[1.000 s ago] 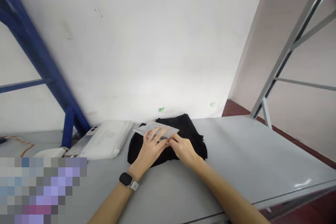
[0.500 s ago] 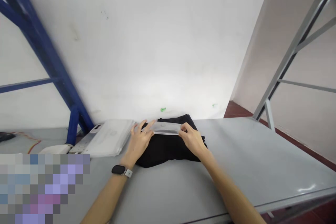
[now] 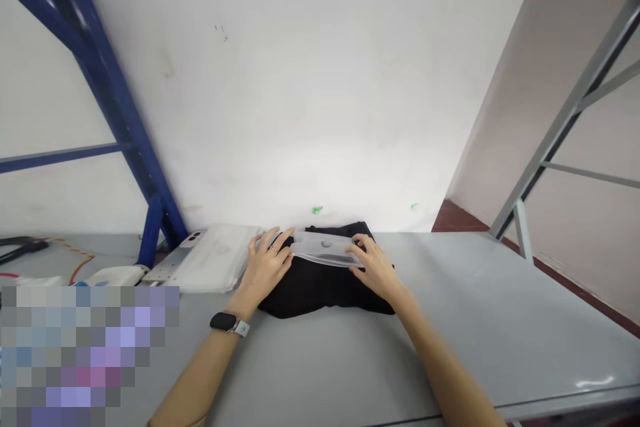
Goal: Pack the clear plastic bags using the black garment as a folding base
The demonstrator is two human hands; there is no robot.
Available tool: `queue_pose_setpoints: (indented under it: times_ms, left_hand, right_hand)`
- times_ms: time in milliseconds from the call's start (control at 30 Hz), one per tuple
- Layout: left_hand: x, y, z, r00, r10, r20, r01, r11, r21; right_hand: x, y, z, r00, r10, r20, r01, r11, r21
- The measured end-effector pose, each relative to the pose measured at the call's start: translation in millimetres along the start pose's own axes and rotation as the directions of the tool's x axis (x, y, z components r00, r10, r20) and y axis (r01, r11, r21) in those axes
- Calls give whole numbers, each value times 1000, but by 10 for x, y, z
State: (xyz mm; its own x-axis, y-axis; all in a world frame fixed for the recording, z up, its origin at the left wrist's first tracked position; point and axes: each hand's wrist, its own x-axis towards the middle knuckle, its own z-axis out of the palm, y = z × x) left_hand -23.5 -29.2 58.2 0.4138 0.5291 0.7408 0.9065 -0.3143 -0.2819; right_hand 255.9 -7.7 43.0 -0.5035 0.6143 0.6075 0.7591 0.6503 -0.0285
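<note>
A frosted plastic zip bag (image 3: 320,245) with a small round mark lies crosswise over a folded black garment (image 3: 325,290). At the bag's left end is my left hand (image 3: 269,268), fingers spread, with the thumb by its near edge. My right hand (image 3: 374,265) rests on the bag's right end, its fingers apart and slightly bent. Part of the garment and both ends of the bag are covered by my hands.
Left of the garment lies a stack of frosted plastic bags (image 3: 217,259), beside a power strip (image 3: 165,267). A white wall (image 3: 310,93) rises behind the grey table (image 3: 480,320). A blue frame (image 3: 120,107) stands left, a grey frame (image 3: 560,127) right.
My right hand's fingers have opened from a pinch on the bag's edge. The bag lies flatter, with more of its face and round mark showing. The view has shifted slightly.
</note>
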Motion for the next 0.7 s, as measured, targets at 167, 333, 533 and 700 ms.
queue_pose_setpoints:
  times_ms: [167,333,533,700]
  left_hand:
    - [23,52,-40,1000,24,9,-24,1000,-12]
    - [25,72,-45,999,48,-2,-48,999,-20]
    - [15,89,-19,998,57,-3,-57,998,-15]
    - [20,104,-13,998,62,-12,-62,998,-15]
  right_hand:
    - [30,-304,94,986,-158,46,159,987,-14]
    - [5,-362,244,991,-136,-11,136,991,-6]
    - [-11,-384,316,990,-110,-84,106,993,-52]
    - [-7,-394,311,990,-90,-111,84,995,-55]
